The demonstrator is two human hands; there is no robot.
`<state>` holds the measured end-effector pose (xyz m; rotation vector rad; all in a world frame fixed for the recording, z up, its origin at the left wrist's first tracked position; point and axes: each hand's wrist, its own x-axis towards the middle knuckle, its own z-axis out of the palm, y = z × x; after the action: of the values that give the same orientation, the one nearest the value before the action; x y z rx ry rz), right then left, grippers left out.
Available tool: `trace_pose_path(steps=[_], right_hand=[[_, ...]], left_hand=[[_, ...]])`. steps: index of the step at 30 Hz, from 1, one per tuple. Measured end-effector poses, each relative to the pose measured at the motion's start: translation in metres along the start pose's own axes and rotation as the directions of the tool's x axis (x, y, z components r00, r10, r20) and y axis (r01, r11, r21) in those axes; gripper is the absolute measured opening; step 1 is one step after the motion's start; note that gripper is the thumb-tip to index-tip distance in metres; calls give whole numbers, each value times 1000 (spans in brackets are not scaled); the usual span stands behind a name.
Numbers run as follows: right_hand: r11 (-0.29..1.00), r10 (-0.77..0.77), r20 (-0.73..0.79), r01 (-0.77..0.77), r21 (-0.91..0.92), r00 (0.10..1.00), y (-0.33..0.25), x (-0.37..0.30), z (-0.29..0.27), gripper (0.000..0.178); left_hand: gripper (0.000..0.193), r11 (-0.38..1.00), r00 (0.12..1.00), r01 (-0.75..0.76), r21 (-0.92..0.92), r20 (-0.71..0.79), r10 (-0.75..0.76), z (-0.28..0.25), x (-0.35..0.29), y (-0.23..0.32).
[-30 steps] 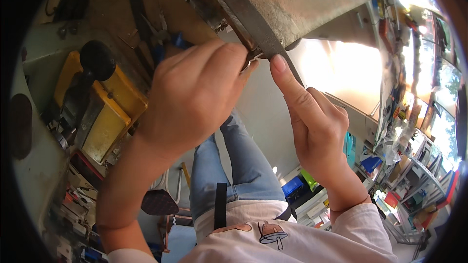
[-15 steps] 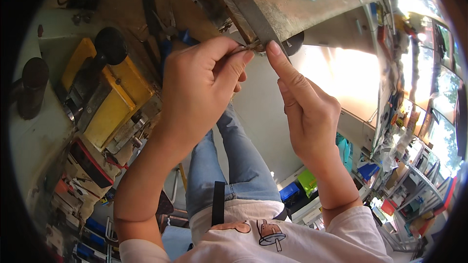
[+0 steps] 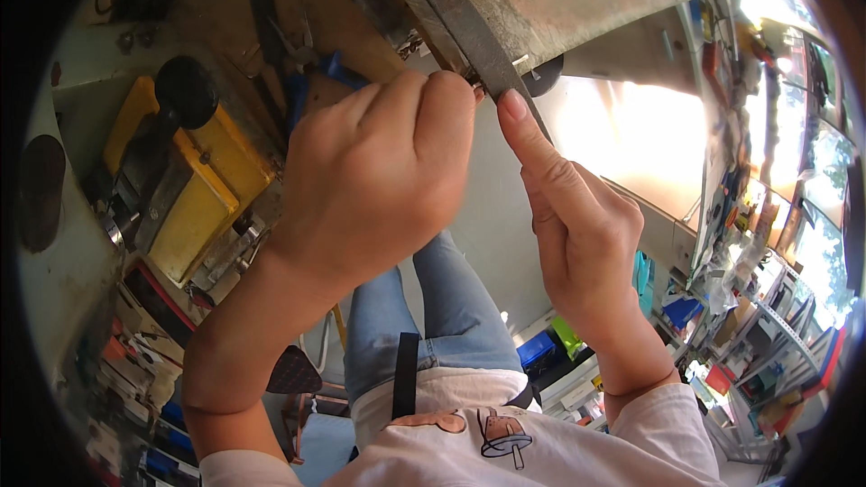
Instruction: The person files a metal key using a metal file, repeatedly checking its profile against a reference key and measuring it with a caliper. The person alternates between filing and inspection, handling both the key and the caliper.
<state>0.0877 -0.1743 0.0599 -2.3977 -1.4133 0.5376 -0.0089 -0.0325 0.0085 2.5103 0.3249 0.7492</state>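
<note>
Worn tan workbench spans the frame's upper centre; a flat dark file slants across its edge; the right hand is clamped on the file's lower end; the left hand is curled close beside it, anything gripped being hidden, so I cannot tell; the file should handle stiff, fairly heavy and rough, best held at that lower end.

Blue-handled pliers lie near a yellow casing, shelves far right.
</note>
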Motion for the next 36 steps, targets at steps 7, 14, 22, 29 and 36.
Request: trace_pose_path(steps=[7,14,22,29,36], right_hand=[[998,61,-8,-61,35,998,-2,-2,1,42],[997,78,14,-78,-21,997,-5,-8,-2,49],[999,-7,16,7,-43,1000,-5,11,-4,55],[996,-93,-5,93,-4,996,2,-2,-3,58],[997,-64,26,65,-35,998,-2,9,-5,59]], left_hand=[[15,992,1000,14,-126,-20,-17,11,-7,-13],[12,990,984,-134,-51,113,139,5,1,-18],[16,979,968,-205,-21,143,206,3,7,-16],[14,981,965,-174,-88,185,188,-1,7,-22],[13,980,962,-194,-51,183,200,-2,6,-22]])
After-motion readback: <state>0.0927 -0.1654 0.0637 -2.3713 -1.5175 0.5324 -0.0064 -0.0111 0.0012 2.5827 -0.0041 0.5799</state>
